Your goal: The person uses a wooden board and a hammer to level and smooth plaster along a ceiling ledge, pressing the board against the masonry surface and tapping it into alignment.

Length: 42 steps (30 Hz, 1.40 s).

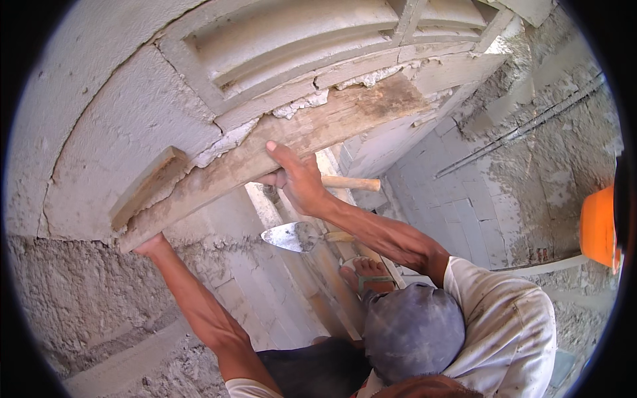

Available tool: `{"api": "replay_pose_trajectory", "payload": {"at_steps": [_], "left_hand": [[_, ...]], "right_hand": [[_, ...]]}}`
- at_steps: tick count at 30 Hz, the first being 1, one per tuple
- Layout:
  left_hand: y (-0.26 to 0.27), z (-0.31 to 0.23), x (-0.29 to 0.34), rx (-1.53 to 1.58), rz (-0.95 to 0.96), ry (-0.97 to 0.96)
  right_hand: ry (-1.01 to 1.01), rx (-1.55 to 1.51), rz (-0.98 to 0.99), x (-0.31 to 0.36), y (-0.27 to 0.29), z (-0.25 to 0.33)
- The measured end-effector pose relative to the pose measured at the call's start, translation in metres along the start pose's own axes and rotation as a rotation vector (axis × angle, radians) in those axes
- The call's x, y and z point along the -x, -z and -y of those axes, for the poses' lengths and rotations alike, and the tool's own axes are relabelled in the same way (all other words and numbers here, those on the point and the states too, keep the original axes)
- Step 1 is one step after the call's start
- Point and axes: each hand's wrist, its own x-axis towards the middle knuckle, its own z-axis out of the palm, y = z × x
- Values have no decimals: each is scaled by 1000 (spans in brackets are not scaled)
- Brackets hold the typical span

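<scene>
A long wooden plank point(225, 169) lies slanting against the lower edge of a plastered wall, with rough mortar along its upper side. My left hand point(152, 245) grips its lower left end from beneath, the fingers partly hidden. Farther right, my right hand point(297, 182) holds the plank's lower edge, thumb on its face and fingers curled below. A wooden handle point(352, 182) shows behind the right wrist; whether my fingers touch it I cannot tell. Just above the plank's left end is a short wooden piece point(149, 186). A pointed trowel point(292, 237), smeared with mortar, lies below my right hand.
A louvred vent frame point(298, 40) sits in the wall above the plank. Boards point(325, 285) run below, near a sandalled foot point(368, 268). A rounded grey-blue cloth shape point(415, 325) fills the lower middle. At far right are an orange object point(597, 225) and rough blockwork point(478, 205).
</scene>
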Motion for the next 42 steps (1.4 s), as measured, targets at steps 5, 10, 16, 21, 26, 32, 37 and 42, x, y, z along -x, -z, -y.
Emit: {"api": "replay_pose_trajectory", "payload": {"at_steps": [5, 10, 16, 21, 26, 32, 37, 42], "left_hand": [[-2, 7, 6, -27, 36, -21], [-15, 6, 27, 0, -40, -110], [-74, 32, 107, 318, 26, -7], [-98, 91, 166, 200, 248, 126], [-117, 89, 189, 159, 228, 205], [-98, 89, 177, 58, 249, 142], [-108, 97, 176, 88, 255, 67], [-105, 99, 176, -28, 198, 154]], "right_hand": [[-3, -46, 6, -1, 5, 3], [-30, -15, 33, -9, 4, -12], [6, 111, 1, -5, 11, -3], [38, 96, 5, 2, -9, -2], [-22, 84, 98, 1, 0, 4], [47, 1039, 338, 18, 67, 13], [258, 1963, 435, 44, 141, 13], [167, 1995, 358, 36, 177, 8]]}}
